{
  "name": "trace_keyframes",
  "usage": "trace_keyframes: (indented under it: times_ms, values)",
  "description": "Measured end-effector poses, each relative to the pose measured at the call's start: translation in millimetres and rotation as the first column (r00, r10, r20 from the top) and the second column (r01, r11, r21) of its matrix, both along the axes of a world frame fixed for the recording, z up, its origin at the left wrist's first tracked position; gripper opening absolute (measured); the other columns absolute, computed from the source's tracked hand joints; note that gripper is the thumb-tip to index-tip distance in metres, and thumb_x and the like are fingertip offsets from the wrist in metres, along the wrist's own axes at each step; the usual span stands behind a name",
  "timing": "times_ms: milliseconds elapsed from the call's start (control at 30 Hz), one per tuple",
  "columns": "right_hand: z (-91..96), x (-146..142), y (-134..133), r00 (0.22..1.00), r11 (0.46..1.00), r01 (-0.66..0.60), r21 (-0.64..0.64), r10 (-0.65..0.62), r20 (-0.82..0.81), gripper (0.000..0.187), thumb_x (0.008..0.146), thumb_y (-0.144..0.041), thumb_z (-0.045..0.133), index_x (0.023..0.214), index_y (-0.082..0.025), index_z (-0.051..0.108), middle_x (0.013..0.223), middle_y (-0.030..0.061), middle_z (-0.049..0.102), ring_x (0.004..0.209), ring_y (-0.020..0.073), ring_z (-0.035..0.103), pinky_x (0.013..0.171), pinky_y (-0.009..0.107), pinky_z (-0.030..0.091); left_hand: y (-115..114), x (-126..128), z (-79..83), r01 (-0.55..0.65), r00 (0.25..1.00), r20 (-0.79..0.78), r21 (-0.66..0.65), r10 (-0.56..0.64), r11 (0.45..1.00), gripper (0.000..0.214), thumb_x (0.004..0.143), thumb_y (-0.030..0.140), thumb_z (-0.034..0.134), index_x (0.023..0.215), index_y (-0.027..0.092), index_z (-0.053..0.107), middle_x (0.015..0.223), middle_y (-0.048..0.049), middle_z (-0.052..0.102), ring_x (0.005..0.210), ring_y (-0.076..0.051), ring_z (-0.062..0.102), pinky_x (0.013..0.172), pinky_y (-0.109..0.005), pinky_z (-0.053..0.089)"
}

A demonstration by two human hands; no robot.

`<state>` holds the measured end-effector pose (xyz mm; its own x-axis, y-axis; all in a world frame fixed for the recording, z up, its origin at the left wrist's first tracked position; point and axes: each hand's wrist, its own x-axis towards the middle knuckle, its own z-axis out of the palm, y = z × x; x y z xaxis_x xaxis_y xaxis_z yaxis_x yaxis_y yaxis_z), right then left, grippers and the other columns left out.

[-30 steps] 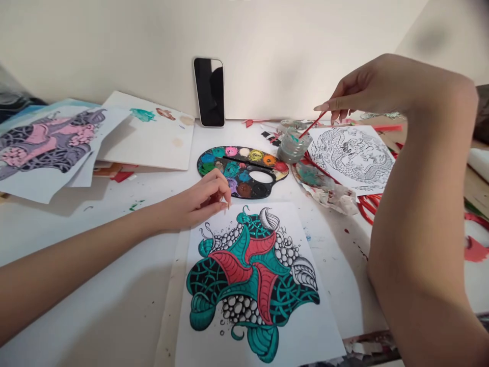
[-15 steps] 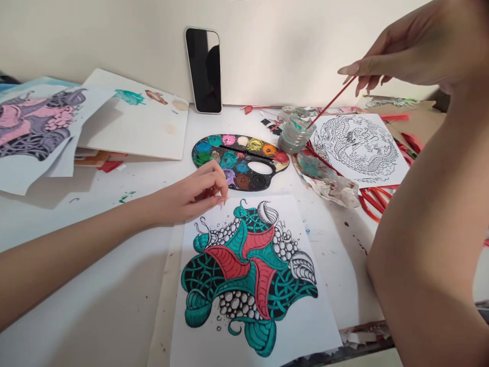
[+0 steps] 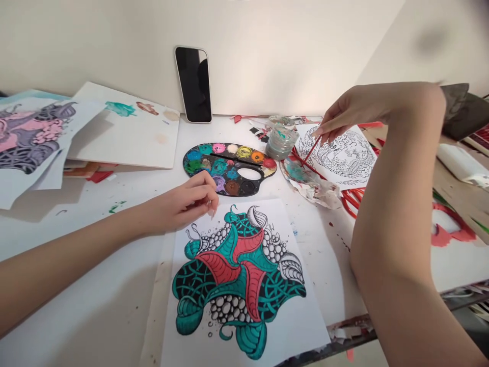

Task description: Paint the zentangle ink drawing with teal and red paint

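My right hand (image 3: 342,114) pinches a thin red paintbrush (image 3: 312,152), its lower end at a crumpled paint-stained tissue (image 3: 315,189) right of the palette. Just behind the tissue stands a glass jar (image 3: 280,142) of cloudy water. My left hand (image 3: 194,200) lies at the upper left edge of a partly painted patterned drawing (image 3: 239,265), fingers curled; whatever they might hold is hidden. Teal and red fill much of the drawing, while several leaves and pebbles stay white. Beyond my left hand sits a black paint palette (image 3: 214,156) with many colours.
A phone (image 3: 194,84) leans against the wall. At left are a stained white board (image 3: 126,137) and a pink-and-grey painted sheet (image 3: 34,135). A dragon line drawing (image 3: 344,158) lies under my right hand, near red strips (image 3: 349,201) and paper scraps.
My right hand has come down and the brush has moved out of the jar to the tissue. My left hand keeps its place on the sheet. The whole view has shifted slightly.
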<state>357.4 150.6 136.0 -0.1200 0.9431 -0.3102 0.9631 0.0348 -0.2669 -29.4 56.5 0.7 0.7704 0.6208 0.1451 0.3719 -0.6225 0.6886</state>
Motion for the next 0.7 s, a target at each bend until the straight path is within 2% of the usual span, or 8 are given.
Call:
trace_keyframes:
  times_ms: [100,167,300,400,600,700]
  values:
    - [-3.4,-11,0,0.998,0.992,-0.025,-0.122,0.018,-0.062,0.027,0.088,-0.045,0.071,0.090,-0.018,0.076,0.100,0.0107,0.079,0.094,0.0218,0.072,0.095,0.039,0.053,1,-1,-0.7,0.004,1.000,-0.011,0.007,-0.004,1.000,0.026,0.101,0.015,0.044,0.090,0.020,0.067,0.099,-0.0037,0.046,0.078,-0.011,0.050,0.062,-0.022,0.044]
    - [-1.2,-12,-2,0.995,0.989,-0.061,-0.133,0.049,-0.092,0.028,0.091,-0.043,0.067,0.093,-0.017,0.077,0.100,0.0110,0.080,0.096,0.0213,0.072,0.095,0.037,0.054,1,-1,-0.5,0.000,1.000,-0.024,0.008,0.000,1.000,0.027,0.101,0.015,0.044,0.090,0.020,0.068,0.099,-0.0042,0.047,0.080,-0.012,0.050,0.064,-0.022,0.045]
    - [7.2,-10,-11,0.997,0.998,0.016,-0.065,-0.021,-0.077,0.026,0.095,-0.039,0.062,0.090,-0.019,0.078,0.100,0.0096,0.080,0.098,0.0235,0.073,0.098,0.040,0.053,0,-1,1.4,0.013,0.999,-0.040,-0.030,-0.014,0.999,0.029,0.102,0.017,0.043,0.087,0.019,0.068,0.099,-0.0045,0.050,0.078,-0.012,0.050,0.067,-0.023,0.047]
    - [12.6,-10,-17,0.995,0.997,0.069,0.018,-0.067,-0.070,0.029,0.095,-0.044,0.064,0.082,-0.022,0.078,0.099,0.0088,0.080,0.101,0.0257,0.071,0.100,0.041,0.053,1,-1,0.7,0.063,0.997,-0.045,-0.078,-0.066,0.995,0.034,0.102,0.014,0.040,0.083,0.019,0.067,0.098,-0.0041,0.051,0.080,-0.012,0.053,0.071,-0.024,0.048]
    - [5.3,-16,-8,0.998,0.994,-0.058,-0.087,0.057,-0.015,0.029,0.093,-0.045,0.064,0.088,-0.020,0.079,0.099,0.0089,0.080,0.093,0.0207,0.071,0.099,0.038,0.052,2,-3,-4.7,0.087,0.996,0.000,-0.088,-0.088,0.992,0.033,0.101,0.010,0.042,0.081,0.019,0.067,0.097,-0.0028,0.050,0.081,-0.010,0.055,0.075,-0.022,0.049]
    - [1.3,-19,-4,0.996,0.991,-0.082,-0.105,0.079,-0.030,0.016,0.089,-0.035,0.070,0.087,-0.022,0.080,0.095,0.0048,0.081,0.092,0.0184,0.073,0.098,0.034,0.052,1,-2,-2.9,0.088,0.996,-0.010,-0.089,-0.089,0.992,0.033,0.100,0.009,0.044,0.078,0.018,0.067,0.096,-0.0029,0.051,0.079,-0.010,0.056,0.073,-0.023,0.049]
